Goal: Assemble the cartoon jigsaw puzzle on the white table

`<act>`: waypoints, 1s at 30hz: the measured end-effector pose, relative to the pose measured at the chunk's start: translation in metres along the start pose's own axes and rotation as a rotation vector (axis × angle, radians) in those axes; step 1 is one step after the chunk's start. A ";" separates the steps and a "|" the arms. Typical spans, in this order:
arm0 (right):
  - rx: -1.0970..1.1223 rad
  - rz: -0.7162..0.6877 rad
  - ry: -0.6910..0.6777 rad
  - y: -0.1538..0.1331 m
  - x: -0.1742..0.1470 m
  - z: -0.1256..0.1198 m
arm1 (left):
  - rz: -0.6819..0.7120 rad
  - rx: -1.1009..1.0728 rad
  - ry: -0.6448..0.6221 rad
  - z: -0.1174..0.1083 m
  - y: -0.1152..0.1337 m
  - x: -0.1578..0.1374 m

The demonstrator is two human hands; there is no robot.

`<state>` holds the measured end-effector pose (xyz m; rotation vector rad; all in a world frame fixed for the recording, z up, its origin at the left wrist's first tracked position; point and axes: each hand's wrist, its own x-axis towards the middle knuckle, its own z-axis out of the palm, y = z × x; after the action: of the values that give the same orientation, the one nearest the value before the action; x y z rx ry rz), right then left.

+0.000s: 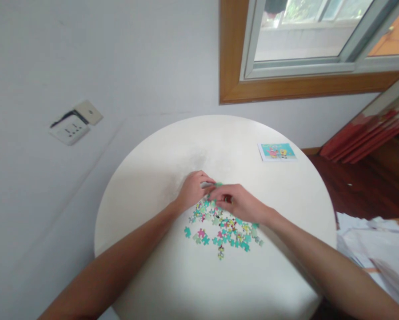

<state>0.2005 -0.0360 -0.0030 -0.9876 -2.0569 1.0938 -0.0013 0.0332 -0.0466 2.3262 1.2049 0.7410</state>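
Observation:
Loose jigsaw puzzle pieces (233, 226) in green, yellow and pink lie scattered on the round white table (166, 275). At the far edge of this pile, my left hand (193, 190) rests low, its thumb and fingers apart. Its fingertips reach a green jigsaw piece (218, 183) between the two hands. My right hand (235, 201) is over the upper part of the pile, its fingers curled together, the tips close to the left fingers. Whatever lies between the right fingertips is hidden or too small to make out.
A small picture card (277, 152) with cartoon figures lies at the table's far right. Behind the table stand a white wall with a socket (70, 129) and a wood-framed window (233, 86). White papers (369, 240) are at the right, below a red curtain (359, 133).

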 end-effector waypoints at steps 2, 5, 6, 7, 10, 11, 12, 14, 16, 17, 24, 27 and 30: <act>0.056 0.123 0.219 0.019 0.006 -0.011 | 0.000 0.008 -0.001 0.000 0.000 0.000; 0.099 0.277 0.375 0.049 0.014 -0.021 | 0.003 0.025 -0.006 -0.001 0.002 0.000; 0.099 0.310 0.392 0.056 0.016 -0.023 | 0.004 0.028 -0.010 -0.001 0.002 0.000; 0.094 0.332 0.399 0.061 0.017 -0.023 | 0.004 0.031 -0.013 -0.001 0.003 0.000; 0.082 0.364 0.389 0.067 0.018 -0.018 | 0.006 0.033 -0.015 -0.001 0.003 0.000; 0.078 0.369 0.387 0.066 0.018 -0.017 | 0.007 0.032 -0.015 -0.001 0.004 0.000; 0.073 0.375 0.387 0.066 0.019 -0.015 | 0.008 0.030 -0.015 -0.001 0.004 0.000; 0.054 0.381 0.386 0.064 0.020 -0.012 | 0.008 0.027 -0.014 -0.001 0.004 0.000; 0.022 0.376 0.379 0.065 0.021 -0.011 | 0.006 0.026 -0.012 -0.001 0.004 0.000; 0.006 0.374 0.372 0.065 0.022 -0.011 | 0.006 0.026 -0.012 -0.001 0.004 0.000; -0.118 0.373 0.358 0.064 0.025 -0.010 | 0.014 0.034 -0.005 0.000 0.004 0.000; -0.182 0.401 0.362 0.059 0.026 -0.010 | 0.016 0.032 -0.008 -0.001 0.004 0.000; -0.229 0.421 0.362 0.054 0.027 -0.010 | 0.014 0.031 -0.012 -0.001 0.005 0.000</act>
<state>0.2117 0.0110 -0.0400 -1.6570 -1.7439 0.8034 0.0009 0.0310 -0.0426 2.3627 1.2045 0.7173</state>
